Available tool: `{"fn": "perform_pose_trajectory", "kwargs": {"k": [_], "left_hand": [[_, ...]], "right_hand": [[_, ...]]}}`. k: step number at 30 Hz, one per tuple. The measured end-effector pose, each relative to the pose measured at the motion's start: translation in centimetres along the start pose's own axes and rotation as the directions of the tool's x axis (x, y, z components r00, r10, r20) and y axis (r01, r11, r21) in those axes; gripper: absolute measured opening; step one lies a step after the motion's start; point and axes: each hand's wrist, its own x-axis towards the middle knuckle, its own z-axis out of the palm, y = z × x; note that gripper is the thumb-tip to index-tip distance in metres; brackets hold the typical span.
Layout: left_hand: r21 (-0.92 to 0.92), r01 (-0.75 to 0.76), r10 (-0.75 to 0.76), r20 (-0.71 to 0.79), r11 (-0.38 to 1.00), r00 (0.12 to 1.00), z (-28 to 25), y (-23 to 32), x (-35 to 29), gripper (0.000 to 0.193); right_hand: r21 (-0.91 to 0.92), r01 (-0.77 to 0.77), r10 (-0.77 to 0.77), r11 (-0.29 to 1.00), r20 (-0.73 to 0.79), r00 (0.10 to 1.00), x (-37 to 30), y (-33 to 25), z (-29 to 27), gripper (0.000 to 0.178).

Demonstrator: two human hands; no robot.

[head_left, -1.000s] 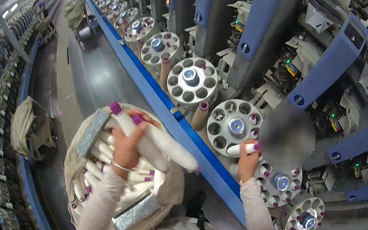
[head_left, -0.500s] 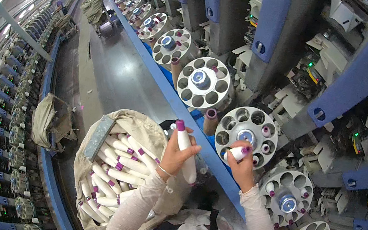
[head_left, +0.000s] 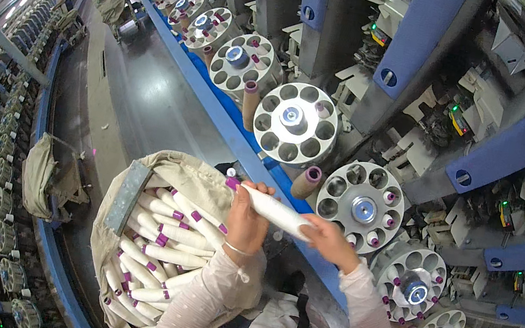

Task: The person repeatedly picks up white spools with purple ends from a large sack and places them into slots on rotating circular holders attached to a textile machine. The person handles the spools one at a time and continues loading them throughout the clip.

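**Bobbin held between both hands at the loading wheel**

Your left hand has its fingers closed around the purple-tipped end of a white yarn bobbin. Your right hand pinches the opposite end, fingers curled under it. The bobbin lies almost level between them, clear of any pocket.

Just beyond your right fingers stands a round magazine wheel. A few of its pockets show purple-tipped bobbins; most are open. In my judgement loading here is partly done, and the bobbin in hand is not yet seated. The next wheel up the row looks almost wholly unfilled, while the wheels nearer your right elbow carry more purple tips.

Below your left fingers, the cloth sack remains well stocked with like bobbins, so supply is ample.

Both forearms rise from the lower edge, sleeved, wrists converging over the blue rail of the machine.
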Motion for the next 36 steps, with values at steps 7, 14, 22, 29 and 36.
{"fn": "perform_pose_trajectory", "kwargs": {"k": [7, 14, 22, 29, 36], "left_hand": [[-0.063, -0.049, 0.037, -0.179, 0.997, 0.983, -1.1, 3.0, 2.2, 0.028], [0.018, 0.250, -0.244, -0.153, 0.968, 0.958, -0.2, -0.8, 0.6, 0.024], [0.467, 0.016, 0.042, -0.114, 0.884, 0.993, -1.4, -8.1, 1.1, 0.024], [0.856, -0.386, 0.206, 0.333, 0.343, 0.920, -1.6, -13.6, -2.2, 0.024], [0.905, 0.243, -0.114, -0.216, 0.348, 0.970, -5.1, -18.8, -3.8, 0.032]], "right_hand": [[0.005, 0.059, -0.038, 0.998, -0.711, 0.702, -1.9, -0.5, -2.2, 0.018], [-0.667, 0.215, -0.666, 0.714, -0.551, 0.503, 0.2, -0.6, 3.0, 0.015], [-0.256, 0.163, -0.212, 0.953, -0.177, 0.961, -4.9, 4.3, 1.7, 0.012], [0.505, 0.294, -0.158, 0.812, -0.294, 0.943, -9.8, 1.9, -7.6, 0.006], [-0.973, -0.175, -0.569, 0.150, -0.230, 0.790, -11.0, 1.1, -20.0, 0.014]]}}
